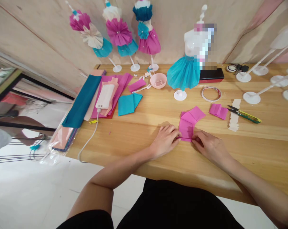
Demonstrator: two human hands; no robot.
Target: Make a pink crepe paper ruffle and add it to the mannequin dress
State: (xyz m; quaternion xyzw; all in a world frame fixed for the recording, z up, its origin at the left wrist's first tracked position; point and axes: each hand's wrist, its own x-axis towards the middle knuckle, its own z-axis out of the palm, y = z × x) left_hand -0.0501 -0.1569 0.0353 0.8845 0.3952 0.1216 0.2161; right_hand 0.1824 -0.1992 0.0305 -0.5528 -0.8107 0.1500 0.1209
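A strip of magenta crepe paper [186, 128] lies bent on the table in front of me, with a narrow fold along its near edge. My left hand [166, 140] pinches the left end of that fold, fingertips pressed together. At the right end, my right hand [208, 144] grips the same edge between thumb and fingers. A smaller folded magenta piece [218, 111] rests to the right, beside a ruffled cream paper strip [234, 116]. Yellow-green snips [245, 114] lie across the cream strip.
A mini dress form with a teal skirt [184, 73] stands ahead, near a tape roll [211, 94]. A pink bowl [158, 80] holds small beads. Left are teal paper [126, 105] and a white power bank [105, 96] on paper sheets, its cable hanging over the table's front edge.
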